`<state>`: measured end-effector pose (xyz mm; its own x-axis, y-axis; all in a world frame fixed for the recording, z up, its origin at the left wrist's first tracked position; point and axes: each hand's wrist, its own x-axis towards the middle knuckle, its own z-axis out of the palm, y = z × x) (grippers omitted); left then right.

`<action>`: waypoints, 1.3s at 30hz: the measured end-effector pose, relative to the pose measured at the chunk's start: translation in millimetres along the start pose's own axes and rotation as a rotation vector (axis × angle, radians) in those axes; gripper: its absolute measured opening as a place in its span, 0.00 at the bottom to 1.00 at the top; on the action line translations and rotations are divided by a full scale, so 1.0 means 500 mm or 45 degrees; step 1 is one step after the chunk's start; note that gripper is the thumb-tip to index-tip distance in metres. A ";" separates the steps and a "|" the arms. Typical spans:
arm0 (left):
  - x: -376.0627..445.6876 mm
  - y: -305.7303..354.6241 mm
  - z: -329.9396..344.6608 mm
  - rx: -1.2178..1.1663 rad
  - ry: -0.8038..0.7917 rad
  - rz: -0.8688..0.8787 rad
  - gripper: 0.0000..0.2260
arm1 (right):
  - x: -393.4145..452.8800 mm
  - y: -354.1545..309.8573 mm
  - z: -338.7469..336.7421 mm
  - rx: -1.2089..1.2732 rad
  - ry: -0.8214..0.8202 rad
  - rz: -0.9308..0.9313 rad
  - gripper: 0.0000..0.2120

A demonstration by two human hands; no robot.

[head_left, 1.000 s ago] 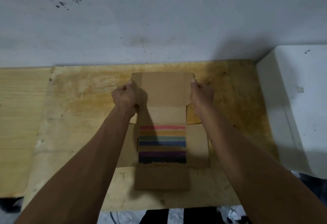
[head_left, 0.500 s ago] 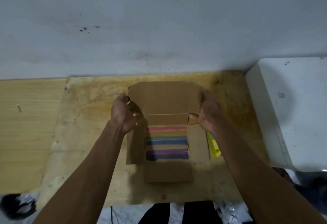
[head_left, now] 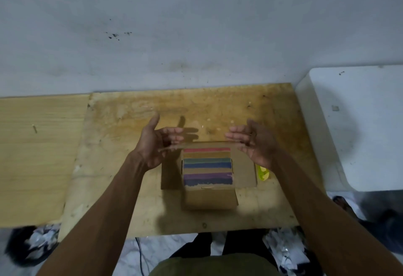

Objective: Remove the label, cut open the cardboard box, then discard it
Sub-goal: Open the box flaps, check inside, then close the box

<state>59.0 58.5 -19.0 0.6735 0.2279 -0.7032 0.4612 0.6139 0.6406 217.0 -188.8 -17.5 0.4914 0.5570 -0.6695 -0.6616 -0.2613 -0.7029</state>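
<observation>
An unfolded brown cardboard box [head_left: 209,197] lies flat on the stained plywood tabletop [head_left: 122,123]; its middle panel bears coloured stripes in red, green, blue and purple. Its far flap stands nearly edge-on between my hands. My left hand [head_left: 156,145] hovers at the box's far left corner, palm turned inward, fingers spread, holding nothing. My right hand [head_left: 254,142] hovers at the far right corner, fingers apart, empty too. A yellow-green cutter [head_left: 262,173] lies on the table right of the box, partly hidden under my right wrist.
A white appliance or cabinet [head_left: 357,127] stands against the table's right edge. A paler wooden surface [head_left: 39,155] adjoins on the left. The grey wall rises behind. Crumpled paper and dark bags lie on the floor below the front edge, by my legs.
Both hands have let go of the far flap, which they gripped before, and now hover open. The flap has swung down toward me. The view has shifted down.
</observation>
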 end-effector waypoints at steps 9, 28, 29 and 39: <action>-0.055 -0.076 0.026 0.777 -0.005 0.137 0.28 | -0.017 0.109 0.003 -0.676 -0.016 -0.121 0.21; -0.015 -0.271 0.002 1.975 0.210 0.668 0.29 | -0.028 0.281 0.020 -1.944 0.266 -0.513 0.32; -0.016 -0.274 0.003 1.952 0.277 0.681 0.31 | -0.029 0.285 0.018 -1.930 0.339 -0.542 0.33; -0.043 -0.255 0.043 1.395 0.906 0.261 0.63 | -0.056 0.281 0.064 -1.073 0.953 -0.444 0.50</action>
<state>-2.0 -40.9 -79.0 0.4934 0.7935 -0.3564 0.8396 -0.3274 0.4334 92.0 -215.9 -90.0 0.9670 0.1737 -0.1865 0.0198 -0.7807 -0.6245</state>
